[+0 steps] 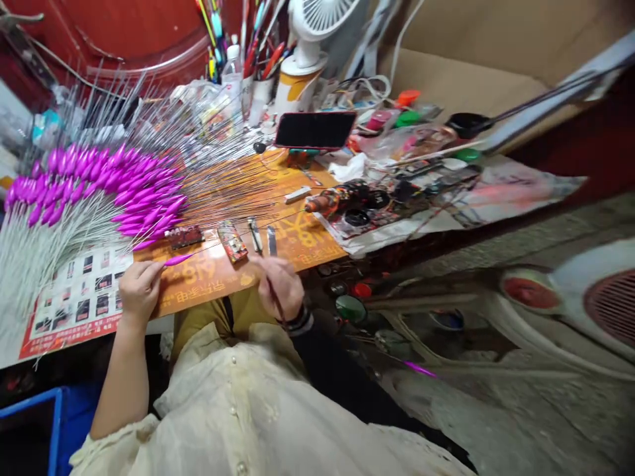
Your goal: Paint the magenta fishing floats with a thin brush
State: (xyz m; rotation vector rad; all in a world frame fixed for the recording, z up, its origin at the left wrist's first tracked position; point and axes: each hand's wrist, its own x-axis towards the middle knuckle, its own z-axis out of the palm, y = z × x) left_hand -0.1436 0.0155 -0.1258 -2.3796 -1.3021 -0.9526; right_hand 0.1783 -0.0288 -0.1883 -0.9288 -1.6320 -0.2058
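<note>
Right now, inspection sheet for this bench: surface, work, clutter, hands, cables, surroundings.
Surface: orange printed sheet; red-and-white sheet at left.
Work: dense bunch of magenta pieces on thin stems, left side.
Clutter: phone propped up; clear bottle; stained paper at right.
Hands: left hand pinches a single magenta piece; right hand, blurred, holds a thin dark stick.
Cables: white cable looped right of the fan.
Surroundings: blue crate, lower left.

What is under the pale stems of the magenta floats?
A printed sheet shows partly beneath the stems, near their right side; what their dense middle covers cannot be seen.
</note>
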